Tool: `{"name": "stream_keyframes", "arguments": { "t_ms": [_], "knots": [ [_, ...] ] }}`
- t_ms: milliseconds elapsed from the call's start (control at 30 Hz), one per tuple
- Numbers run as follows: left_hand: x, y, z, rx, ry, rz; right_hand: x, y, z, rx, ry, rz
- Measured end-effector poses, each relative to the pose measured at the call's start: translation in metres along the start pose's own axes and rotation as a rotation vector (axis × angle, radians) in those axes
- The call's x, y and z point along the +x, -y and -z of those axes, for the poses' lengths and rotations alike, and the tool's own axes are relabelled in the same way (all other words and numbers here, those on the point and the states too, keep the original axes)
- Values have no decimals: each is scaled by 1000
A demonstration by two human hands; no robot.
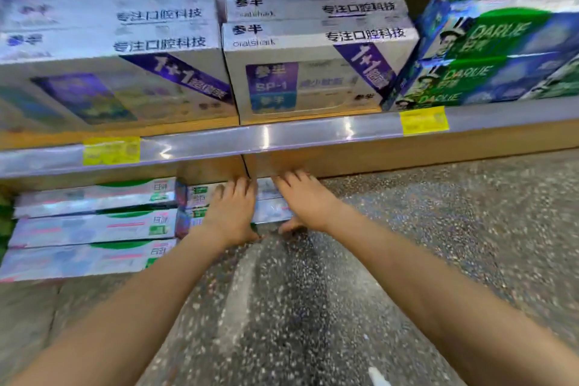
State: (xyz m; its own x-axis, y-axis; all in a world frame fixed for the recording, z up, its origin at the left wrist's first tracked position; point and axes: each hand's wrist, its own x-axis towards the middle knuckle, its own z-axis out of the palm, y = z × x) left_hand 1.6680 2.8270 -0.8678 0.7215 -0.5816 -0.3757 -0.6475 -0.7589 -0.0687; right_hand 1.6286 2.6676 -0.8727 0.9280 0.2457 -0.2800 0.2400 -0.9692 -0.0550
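Bright, even shop light; motion blur throughout.
Glare streaks the clear plastic price rail (pixel 266 141); a dark shadow sits beneath the left hand (pixel 232 213) and right hand (pixel 308 200); the flat white toothpaste boxes (pixel 270 210) they grip smear; edges bow.

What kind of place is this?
Probably a shop's toothpaste aisle: Darlie boxes stacked on a shelf, yellow price tags on its rail, and the left hand and right hand gripping a low stack of boxes.
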Motion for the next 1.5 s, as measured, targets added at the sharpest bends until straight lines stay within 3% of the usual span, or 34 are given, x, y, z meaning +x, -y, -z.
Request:
{"name": "stream_keyframes", "arguments": {
  "t_ms": [167,367,467,567,667,700,767,1033,1267,1400,1500],
  "knots": [
    [10,2,-19,42,-222,-26,4,2,-6,-69,-25,-6],
    [10,10,-31,91,-197,-50,8,7,-14,-62,-50,-18],
    [3,7,-18,210,-94,-96,7,10,-23,-15,-48,-45],
    [1,5,-14,203,-74,-52,0,8,-16,-42,-66,-41],
    [-6,1,-6,88,-192,-85,-23,0,17,-63,-131,-45],
    [-14,-3,15,71,-150,-100,-36,-3,34,-69,-141,-53],
    [-36,-16,71,15,-92,-131,-66,-9,78,-84,-132,-85],
    [-175,-10,351,-30,-247,-188,-193,14,374,-94,-218,-156],
    [-349,21,618,-109,-117,-120,-293,79,633,-81,-259,-37],
    [-443,62,702,18,-332,20,-314,116,754,-92,-418,138],
    [-514,87,759,158,-584,139,-317,157,841,-115,-566,285]
  ]
}}
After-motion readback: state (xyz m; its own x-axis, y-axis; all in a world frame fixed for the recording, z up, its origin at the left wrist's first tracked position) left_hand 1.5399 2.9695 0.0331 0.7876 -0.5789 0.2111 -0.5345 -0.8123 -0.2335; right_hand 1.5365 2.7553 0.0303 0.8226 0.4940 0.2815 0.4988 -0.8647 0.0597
